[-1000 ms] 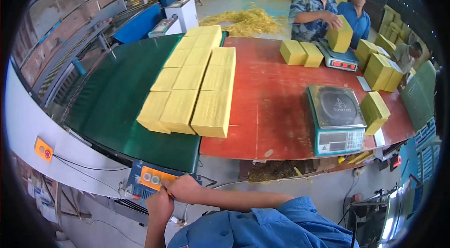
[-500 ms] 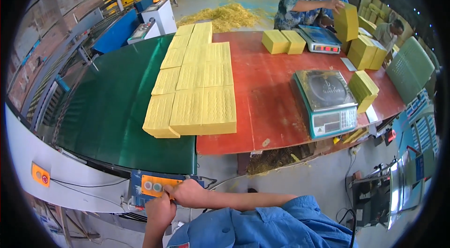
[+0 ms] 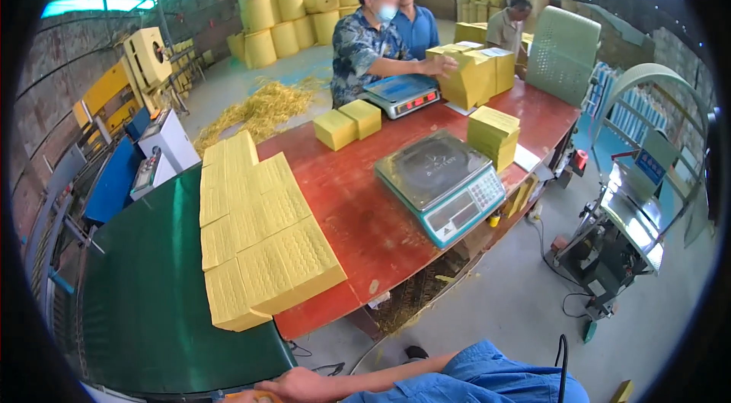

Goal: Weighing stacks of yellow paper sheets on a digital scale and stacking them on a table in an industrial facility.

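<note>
At the lower edge my right hand (image 3: 301, 385) lies over an orange button box (image 3: 268, 395), its fingers mostly cut off by the picture's rim. Only a sliver of my left hand (image 3: 239, 398) shows beside it, and its fingers are hidden. Just beyond my hands, stacks of yellow embossed paper (image 3: 263, 228) stand in rows. They straddle the green conveyor belt (image 3: 145, 289) and the red table (image 3: 335, 197).
A digital scale (image 3: 434, 175) stands on the table, a paper stack (image 3: 493, 136) behind it. Farther back, a co-worker's hand (image 3: 439, 66) touches yellow stacks (image 3: 472, 79) beside a second scale (image 3: 403, 95). A pale green chair (image 3: 563, 49) stands at the far right.
My view has swung up and to the right, so my hands sit lower and are mostly cut off. The co-worker has lowered a yellow stack from the air onto the table.
</note>
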